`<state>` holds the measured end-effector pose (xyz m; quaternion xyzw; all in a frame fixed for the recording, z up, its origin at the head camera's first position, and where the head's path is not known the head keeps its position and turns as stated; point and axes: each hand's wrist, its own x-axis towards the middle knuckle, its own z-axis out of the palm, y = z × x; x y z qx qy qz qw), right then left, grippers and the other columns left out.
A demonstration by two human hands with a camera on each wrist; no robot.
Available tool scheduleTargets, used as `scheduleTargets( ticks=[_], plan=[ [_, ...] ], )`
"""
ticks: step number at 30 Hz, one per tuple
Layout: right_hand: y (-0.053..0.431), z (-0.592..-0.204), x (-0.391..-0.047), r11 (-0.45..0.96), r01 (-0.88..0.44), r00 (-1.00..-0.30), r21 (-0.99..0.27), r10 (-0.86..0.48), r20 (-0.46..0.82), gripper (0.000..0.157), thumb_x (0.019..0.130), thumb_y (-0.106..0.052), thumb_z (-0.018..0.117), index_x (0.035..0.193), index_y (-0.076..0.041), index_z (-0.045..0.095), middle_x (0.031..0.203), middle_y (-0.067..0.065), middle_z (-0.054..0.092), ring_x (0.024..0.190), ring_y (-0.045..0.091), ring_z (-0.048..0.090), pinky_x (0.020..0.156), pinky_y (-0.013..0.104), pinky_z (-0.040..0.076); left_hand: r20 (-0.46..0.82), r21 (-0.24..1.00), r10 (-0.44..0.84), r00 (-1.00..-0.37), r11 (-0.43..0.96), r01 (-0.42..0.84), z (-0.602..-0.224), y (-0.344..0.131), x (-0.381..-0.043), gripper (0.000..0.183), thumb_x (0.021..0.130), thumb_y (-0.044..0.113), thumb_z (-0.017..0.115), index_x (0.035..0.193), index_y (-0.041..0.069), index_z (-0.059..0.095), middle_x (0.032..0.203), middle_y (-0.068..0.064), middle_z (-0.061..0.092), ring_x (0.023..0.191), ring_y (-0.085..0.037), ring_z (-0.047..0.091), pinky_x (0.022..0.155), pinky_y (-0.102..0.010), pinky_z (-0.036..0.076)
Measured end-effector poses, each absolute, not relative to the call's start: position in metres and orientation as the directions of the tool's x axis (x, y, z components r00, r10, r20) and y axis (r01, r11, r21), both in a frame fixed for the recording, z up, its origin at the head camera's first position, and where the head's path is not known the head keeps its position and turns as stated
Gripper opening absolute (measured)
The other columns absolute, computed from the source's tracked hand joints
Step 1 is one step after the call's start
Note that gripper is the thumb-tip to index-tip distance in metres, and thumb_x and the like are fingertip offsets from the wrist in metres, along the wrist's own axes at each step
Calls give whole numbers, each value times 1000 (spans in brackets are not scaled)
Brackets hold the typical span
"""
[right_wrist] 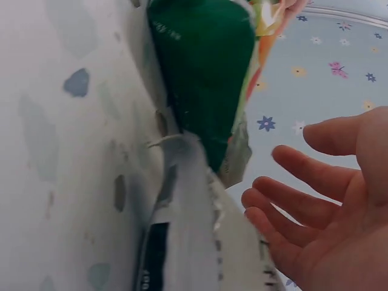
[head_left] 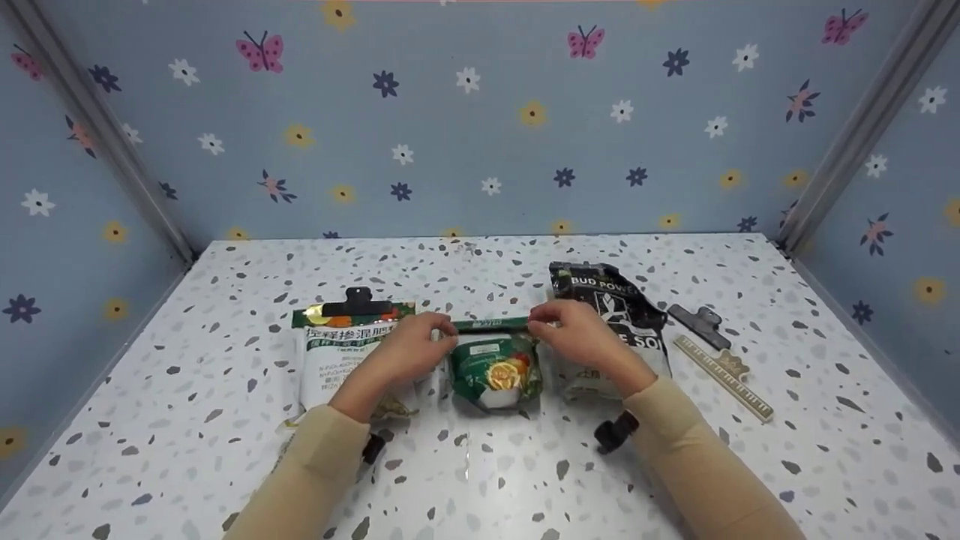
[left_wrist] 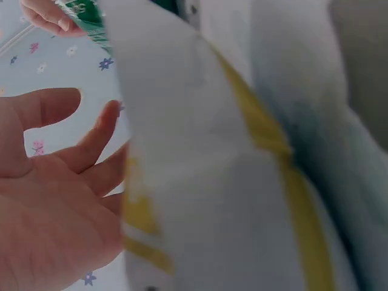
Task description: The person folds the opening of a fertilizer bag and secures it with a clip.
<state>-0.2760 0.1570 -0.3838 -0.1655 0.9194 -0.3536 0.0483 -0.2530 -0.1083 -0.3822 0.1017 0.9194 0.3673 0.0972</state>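
A small green bag (head_left: 495,371) with orange fruit printed on it stands mid-table, its top edge a flat green band. My left hand (head_left: 409,349) is at the band's left end and my right hand (head_left: 577,334) at its right end. In the left wrist view, thumb and forefinger of my left hand (left_wrist: 54,200) are apart, beside a white bag (left_wrist: 200,151) that blocks much of the view. Loosely bent, separated fingers show on my right hand (right_wrist: 327,206) in the right wrist view, with the green bag (right_wrist: 203,73) beyond them.
Left of the green bag lies the white printed bag (head_left: 337,364), a black clip (head_left: 358,301) across its top. To the right is a black-and-white soil bag (head_left: 611,307). Farther right lie a dark clip (head_left: 701,326) and a gold ruler-like strip (head_left: 720,375). Patterned walls enclose the speckled table (head_left: 487,487).
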Motion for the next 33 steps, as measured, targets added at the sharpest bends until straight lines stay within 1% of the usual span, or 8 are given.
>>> scheduleTargets(
  ticks=[3,5,8,12,15,23,27,33],
  plan=[
    [155,-390,-278,719,-305,-922,-625,-386,7,25,99,-21,62,118,-7,71,138,13,58,129,33,52,107,48,39,-103,630,315,-943,755,184,-388,-111,-255,33,101,19,53,125,1,65,153,-15,41,143,-38,30,115,-51,25],
    [153,-393,-278,723,-325,-912,-609,-411,-1,20,99,-19,62,113,-9,73,143,12,54,131,34,49,108,48,38,-103,589,344,-933,777,221,-389,-114,-257,34,101,16,50,125,-2,65,154,-17,40,144,-40,28,116,-51,24],
    [150,-397,-278,722,-322,-910,-613,-415,-10,16,98,-17,63,109,-13,74,145,11,52,130,33,50,106,47,40,-110,568,339,-934,793,221,-389,-115,-260,33,99,13,49,123,-2,66,144,-19,51,134,-39,42,109,-49,36],
    [149,-399,-279,727,-315,-913,-611,-408,-15,16,98,-17,64,109,-13,74,145,10,53,130,32,50,108,48,38,-144,591,305,-941,790,166,-387,-113,-263,32,99,13,47,122,1,66,125,-15,62,106,-28,60,87,-43,51],
    [150,-399,-280,734,-330,-909,-594,-416,-9,21,98,-16,63,115,-10,72,144,9,53,133,33,48,111,48,35,-145,584,305,-941,794,167,-386,-110,-266,34,99,13,47,125,1,65,124,-15,63,102,-27,62,86,-43,52],
    [160,-398,-280,726,-381,-897,-572,-440,40,30,98,-12,62,127,-7,67,135,11,60,128,32,52,107,49,39,-93,534,331,-939,813,233,-390,-100,-270,28,99,16,53,119,2,68,116,-12,65,97,-27,57,90,-45,48],
    [158,-399,-281,709,-385,-897,-591,-439,57,32,98,-13,63,129,-7,65,135,12,60,128,33,52,107,50,39,-85,533,334,-939,812,240,-390,-103,-271,36,98,15,53,129,0,63,131,-15,59,114,-31,54,101,-48,43],
    [158,-397,-282,707,-358,-914,-611,-400,73,38,97,-16,65,134,-7,61,138,12,56,126,33,53,104,49,43,-69,538,359,-931,799,268,-388,-105,-273,48,100,18,51,143,-5,49,151,-19,43,140,-37,34,114,-50,28]
  ],
)
